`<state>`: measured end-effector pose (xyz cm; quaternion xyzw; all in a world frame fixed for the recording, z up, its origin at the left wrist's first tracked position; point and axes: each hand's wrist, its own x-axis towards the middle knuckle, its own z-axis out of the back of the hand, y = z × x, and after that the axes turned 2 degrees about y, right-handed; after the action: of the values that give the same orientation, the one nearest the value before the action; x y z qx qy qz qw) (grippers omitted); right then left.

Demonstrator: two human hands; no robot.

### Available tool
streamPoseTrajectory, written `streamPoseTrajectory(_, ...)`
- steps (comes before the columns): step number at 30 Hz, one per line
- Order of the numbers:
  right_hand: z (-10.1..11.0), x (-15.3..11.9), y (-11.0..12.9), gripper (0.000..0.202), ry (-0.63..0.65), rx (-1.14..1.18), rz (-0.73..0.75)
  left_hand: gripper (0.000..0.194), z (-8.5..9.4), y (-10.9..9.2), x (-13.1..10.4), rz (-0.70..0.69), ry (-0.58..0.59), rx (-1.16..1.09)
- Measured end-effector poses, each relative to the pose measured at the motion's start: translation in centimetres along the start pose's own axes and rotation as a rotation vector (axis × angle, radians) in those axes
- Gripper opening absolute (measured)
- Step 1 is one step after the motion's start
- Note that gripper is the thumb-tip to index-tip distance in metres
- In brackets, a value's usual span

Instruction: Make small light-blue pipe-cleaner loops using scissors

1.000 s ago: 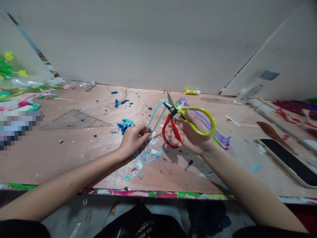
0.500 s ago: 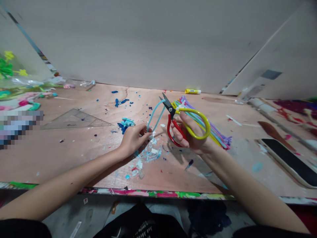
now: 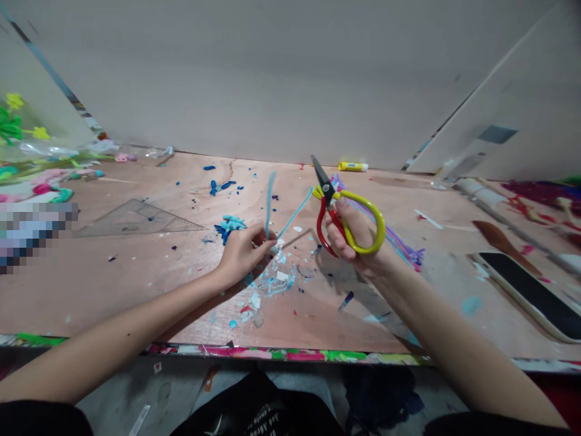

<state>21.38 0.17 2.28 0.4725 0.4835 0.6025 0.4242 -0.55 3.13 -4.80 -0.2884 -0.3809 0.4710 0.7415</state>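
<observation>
My left hand [image 3: 247, 248] pinches a light blue pipe cleaner [image 3: 271, 203] just above the table, its two free ends spread apart in a V. In my right hand [image 3: 351, 233] are scissors [image 3: 325, 189] with one red and one yellow handle. Their dark blades point up and appear closed, slightly right of the pipe cleaner's right end. Behind the right hand lies a bundle of coloured pipe cleaners [image 3: 415, 257], partly hidden. A small pile of blue pipe cleaner pieces [image 3: 232, 224] lies beyond the left hand.
Blue and white scraps [image 3: 281, 277] litter the wooden table [image 3: 113, 303]. A clear set square [image 3: 140, 218] lies at left, a glue stick [image 3: 353, 166] by the back wall. At right are a phone [image 3: 531, 290] and a brown wooden tool [image 3: 503, 245].
The pipe cleaner's loop is cut at its top, and its two ends have sprung apart. The scissors' blades have closed and moved slightly right, away from it. My left hand stays in place.
</observation>
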Motion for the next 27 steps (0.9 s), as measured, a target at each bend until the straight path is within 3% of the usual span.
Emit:
streamPoseTrajectory(5, 2.8, 1.0, -1.0, 0.034, -0.086, -0.334, 0.029, 0.01, 0.4, -0.6, 0.4, 0.049, -0.103, -0.149)
streamPoseTrajectory(8, 3.6, 1.1, -1.3, 0.03, -0.034, -0.948, 0.135, 0.011, 0.9, -1.5, 0.6, 0.048, -0.178, -0.257)
streamPoseTrajectory(10, 3.2, 0.9, -1.4, 0.029, 0.078, -1.178, 0.118, 0.012, 1.2, -2.0, 0.6, 0.028, -0.194, -0.292)
streamPoseTrajectory(13, 1.9, 0.4, -1.5, 0.025, 0.245, -1.242, 0.083, 0.014, 1.4, -2.2, 0.5, 0.02, -0.119, -0.296)
streamPoseTrajectory(21, 0.0, -0.3, -1.9, 0.02, 0.456, -1.256, 0.134, 0.014, 1.3, -1.7, 0.2, 0.015, 0.119, 0.024)
streamPoseTrajectory(24, 0.1, -0.4, -1.9, 0.014, 0.432, -1.307, 0.262, 0.017, 1.6, -1.6, 0.4, -0.02, 0.201, 0.143)
streamPoseTrajectory(27, 0.2, -0.5, -1.6, 0.02, 0.268, -1.249, 0.448, 0.018, 1.9, -1.7, 0.4, -0.054, 0.263, 0.244)
